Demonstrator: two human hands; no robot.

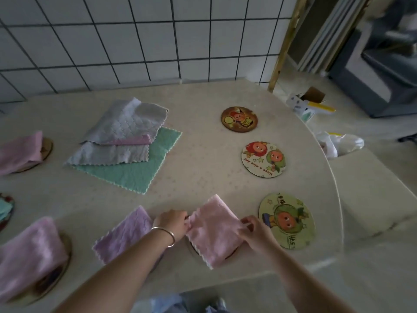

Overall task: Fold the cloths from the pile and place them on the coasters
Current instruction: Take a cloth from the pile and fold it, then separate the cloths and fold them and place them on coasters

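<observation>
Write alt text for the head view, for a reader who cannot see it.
Both hands, left and right, pinch a folded pink cloth lying over a coaster on a table. Three bare coasters sit to the right, and a pile of unfolded cloths lies behind.
</observation>
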